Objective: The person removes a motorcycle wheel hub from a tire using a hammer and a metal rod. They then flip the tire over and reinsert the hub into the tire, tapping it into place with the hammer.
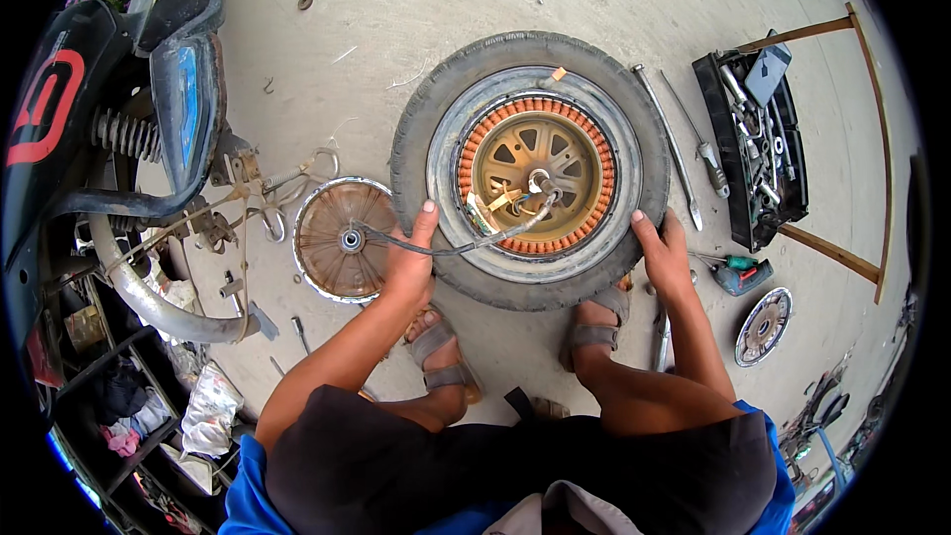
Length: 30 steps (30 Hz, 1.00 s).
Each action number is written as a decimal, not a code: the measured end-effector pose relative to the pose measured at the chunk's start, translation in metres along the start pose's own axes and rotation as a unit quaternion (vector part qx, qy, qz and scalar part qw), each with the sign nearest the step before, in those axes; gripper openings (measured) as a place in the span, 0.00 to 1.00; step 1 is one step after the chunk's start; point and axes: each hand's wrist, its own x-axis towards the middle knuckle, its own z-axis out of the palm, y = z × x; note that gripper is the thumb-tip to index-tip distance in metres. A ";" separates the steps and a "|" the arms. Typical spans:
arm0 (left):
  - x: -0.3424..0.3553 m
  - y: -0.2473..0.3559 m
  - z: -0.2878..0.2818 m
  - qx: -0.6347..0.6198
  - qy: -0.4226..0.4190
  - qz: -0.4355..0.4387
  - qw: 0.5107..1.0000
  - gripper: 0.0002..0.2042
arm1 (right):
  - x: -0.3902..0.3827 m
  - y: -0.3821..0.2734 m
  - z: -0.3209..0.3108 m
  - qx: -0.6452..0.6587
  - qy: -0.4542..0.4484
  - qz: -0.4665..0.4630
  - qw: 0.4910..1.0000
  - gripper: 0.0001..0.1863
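Between my feet is a hub motor wheel point(535, 282) with a worn black tyre, its open side up. Inside it a ring of orange-brown copper windings point(474, 129) surrounds a metal core with an axle point(542, 181). My left hand point(409, 263) is closed on the tyre's lower left edge, thumb on top. My right hand point(664, 256) holds the lower right edge the same way, its fingertips partly hidden. A dark cable point(466, 246) runs from the axle across the tyre, past my left hand, toward a round ribbed cover point(327, 248) lying at the left.
A scooter point(124, 149) with a coil spring stands at the left. On the right are a black toolbox point(741, 213) of sockets and wrenches, a phone point(769, 72) on it, a long metal bar point(669, 144), a screwdriver point(709, 163), a power tool point(741, 275) and a smaller round cover point(763, 329).
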 end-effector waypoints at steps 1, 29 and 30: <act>0.002 -0.002 -0.002 0.007 0.013 -0.003 1.000 0.35 | 0.001 0.002 -0.001 0.000 -0.001 -0.004 1.000 0.27; -0.001 -0.003 -0.006 0.003 -0.044 0.028 0.999 0.43 | -0.002 0.000 0.005 -0.012 0.009 0.009 1.000 0.23; -0.001 -0.004 -0.006 0.008 -0.041 0.029 0.999 0.43 | -0.001 0.001 0.004 -0.014 0.009 0.010 1.000 0.23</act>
